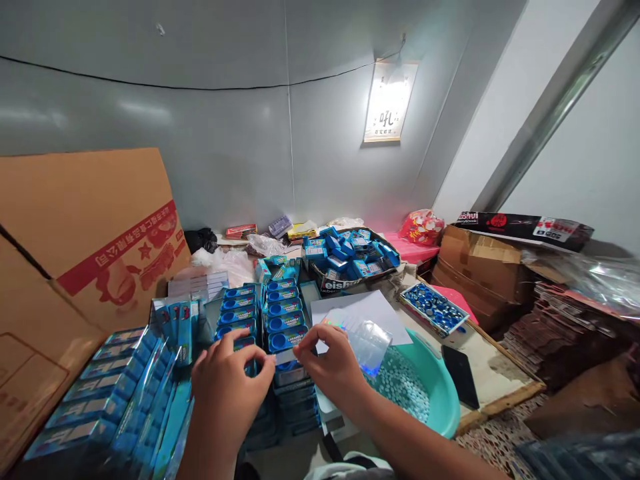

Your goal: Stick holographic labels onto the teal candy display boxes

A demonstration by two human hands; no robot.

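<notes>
My left hand (230, 377) is closed in a pinch, thumb and index tips together, above the front of the stacked blue candy boxes (286, 322). My right hand (333, 363) pinches at the right edge of the same stack. A pale strip (286, 357) shows between the two pinches; whether the fingers hold it or it belongs to a box below, I cannot tell. Beside my right hand, a clear sheet with a rainbow sheen (371, 343) lies over white paper (395, 313) and the rim of a turquoise basin (453, 400).
More packed blue boxes (95, 387) stand at the left by a large carton (90, 220). Small white pieces fill the basin. Behind are a black tray (333, 283) of loose boxes and a box of blue round pieces (435, 310). A dark phone (461, 377) lies right.
</notes>
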